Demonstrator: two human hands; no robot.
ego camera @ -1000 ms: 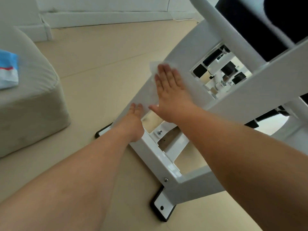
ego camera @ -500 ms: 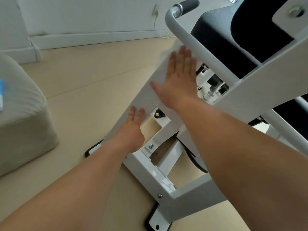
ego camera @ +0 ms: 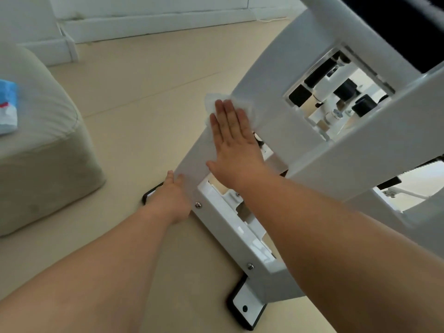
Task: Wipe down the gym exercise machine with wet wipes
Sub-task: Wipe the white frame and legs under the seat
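Observation:
The white gym machine frame (ego camera: pixel 271 75) slants from the upper right down to a black-edged foot plate (ego camera: pixel 247 306) on the floor. My right hand (ego camera: pixel 234 145) lies flat, fingers straight, pressing a white wet wipe (ego camera: pixel 216 100) against the slanted panel; the wipe shows beyond my fingertips. My left hand (ego camera: pixel 171 195) rests against the panel's lower left edge, near the base bar (ego camera: pixel 230 236), with its fingers partly hidden behind the edge.
A beige cushioned seat (ego camera: pixel 43 145) stands at the left with a blue and white wipe packet (ego camera: pixel 7 106) on it. White skirting (ego camera: pixel 153 22) runs along the far wall. Black rollers and bolts (ego camera: pixel 346 90) show through an opening in the frame. Beige floor lies between.
My right hand has slid the wipe back down the slanted panel from its higher spot near the handlebar. My left hand has shifted to the panel's left edge. The view tilted down.

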